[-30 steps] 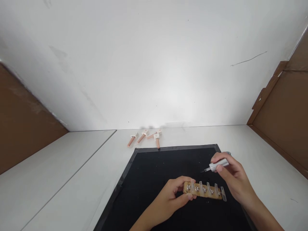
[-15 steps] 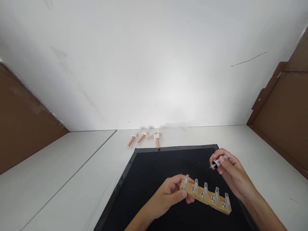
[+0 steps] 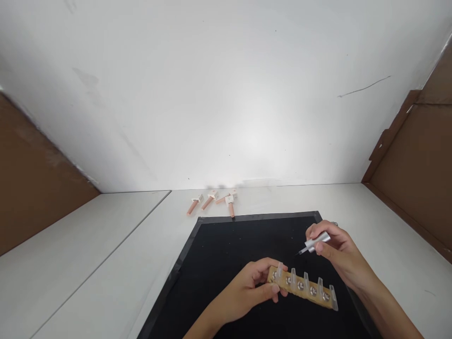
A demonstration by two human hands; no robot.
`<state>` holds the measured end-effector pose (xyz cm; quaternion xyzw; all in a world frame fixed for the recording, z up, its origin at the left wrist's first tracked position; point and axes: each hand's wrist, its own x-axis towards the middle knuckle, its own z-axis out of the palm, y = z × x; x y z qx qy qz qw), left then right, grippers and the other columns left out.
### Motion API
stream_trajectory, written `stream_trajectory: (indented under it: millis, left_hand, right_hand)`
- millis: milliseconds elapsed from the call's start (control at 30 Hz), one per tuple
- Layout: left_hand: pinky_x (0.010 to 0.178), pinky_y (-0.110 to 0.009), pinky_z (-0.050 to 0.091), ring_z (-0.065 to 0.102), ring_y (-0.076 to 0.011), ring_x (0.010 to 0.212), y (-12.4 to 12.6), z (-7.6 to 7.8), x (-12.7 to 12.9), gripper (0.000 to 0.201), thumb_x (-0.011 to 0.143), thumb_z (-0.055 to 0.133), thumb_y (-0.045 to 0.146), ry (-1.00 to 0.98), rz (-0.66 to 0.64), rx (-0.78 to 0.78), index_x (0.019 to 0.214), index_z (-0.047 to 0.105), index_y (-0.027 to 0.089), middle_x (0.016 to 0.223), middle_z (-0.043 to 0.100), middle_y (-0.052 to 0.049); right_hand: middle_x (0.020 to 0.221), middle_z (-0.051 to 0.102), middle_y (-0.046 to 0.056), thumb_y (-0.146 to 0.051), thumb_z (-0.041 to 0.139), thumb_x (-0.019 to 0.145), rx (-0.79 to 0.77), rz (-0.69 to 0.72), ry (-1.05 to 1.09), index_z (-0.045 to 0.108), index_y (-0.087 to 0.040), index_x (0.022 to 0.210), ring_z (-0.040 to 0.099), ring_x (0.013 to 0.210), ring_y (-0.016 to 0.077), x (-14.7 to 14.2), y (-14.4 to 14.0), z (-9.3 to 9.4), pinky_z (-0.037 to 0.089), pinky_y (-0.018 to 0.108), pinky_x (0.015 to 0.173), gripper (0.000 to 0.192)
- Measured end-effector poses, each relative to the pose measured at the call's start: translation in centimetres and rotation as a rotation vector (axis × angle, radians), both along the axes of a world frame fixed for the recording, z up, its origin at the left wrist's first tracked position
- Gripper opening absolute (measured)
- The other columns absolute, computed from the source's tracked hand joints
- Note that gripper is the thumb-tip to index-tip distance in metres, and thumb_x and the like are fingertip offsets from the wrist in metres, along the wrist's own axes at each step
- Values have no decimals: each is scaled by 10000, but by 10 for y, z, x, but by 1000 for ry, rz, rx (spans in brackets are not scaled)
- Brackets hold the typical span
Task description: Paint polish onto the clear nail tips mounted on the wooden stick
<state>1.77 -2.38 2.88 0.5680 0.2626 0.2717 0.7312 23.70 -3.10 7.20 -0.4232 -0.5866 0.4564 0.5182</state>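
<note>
Fingers of left hand [image 3: 247, 288] pinch one end of the light wooden strip carrying five clear nail tips [image 3: 302, 288], tilted above the black mat [image 3: 229, 245] for brush access; right hand [image 3: 335, 254] grips silver-handled brush [image 3: 314, 244] pen-style, just above.

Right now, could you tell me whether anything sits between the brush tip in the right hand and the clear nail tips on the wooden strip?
Nothing visible does. The brush in the right hand hangs above the wooden strip held by the left hand; only bare black mat shows in the gap.
</note>
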Motion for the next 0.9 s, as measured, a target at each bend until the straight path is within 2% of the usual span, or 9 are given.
stream_trajectory:
  millis: [267,433,633,733,800,900]
  left_hand:
    - [629,-280,460,553,-140,698,-1,-2,1,445,769,636,514,37,38,80,1040,588,164,772,625,-33]
    - [613,-273,453,557,-141,683,-1,-2,2,439,760,655,502,-13,44,47,1028,593,161,757,630,-34]
    - [602,-258,452,564,-130,680,-4,5,3,426,744,682,485,-64,57,-3,1001,599,156,753,605,-21]
    - [592,-252,451,579,-134,693,-6,4,2,421,731,700,474,-101,48,-21,996,607,160,782,607,-27]
    - [587,-249,449,585,-135,688,-7,4,1,421,725,706,474,-119,35,-32,990,610,161,774,611,-26]
    - [596,-243,447,584,-126,671,-7,7,1,411,726,703,480,-116,3,-39,968,613,160,738,614,-16]
  right_hand:
    - [793,606,19,-421,750,747,100,83,26,696,-286,794,585,717,183,2,-5,0,521,294,625,153]
    - [807,588,23,-395,668,837,170,99,-17,725,-310,911,558,658,152,0,-15,8,503,254,572,125]
    - [761,585,33,-401,685,821,275,-86,10,745,-289,856,546,616,151,4,-23,23,475,228,478,131]
    - [735,581,29,-412,684,819,281,-134,10,728,-273,819,555,604,156,-1,-23,29,483,236,470,146]
    - [731,584,25,-413,678,824,259,-96,-46,717,-260,814,556,583,150,-7,-23,32,498,253,488,159]
    - [734,582,20,-419,662,834,222,38,-120,702,-238,825,563,587,147,-18,-21,33,502,263,502,186]
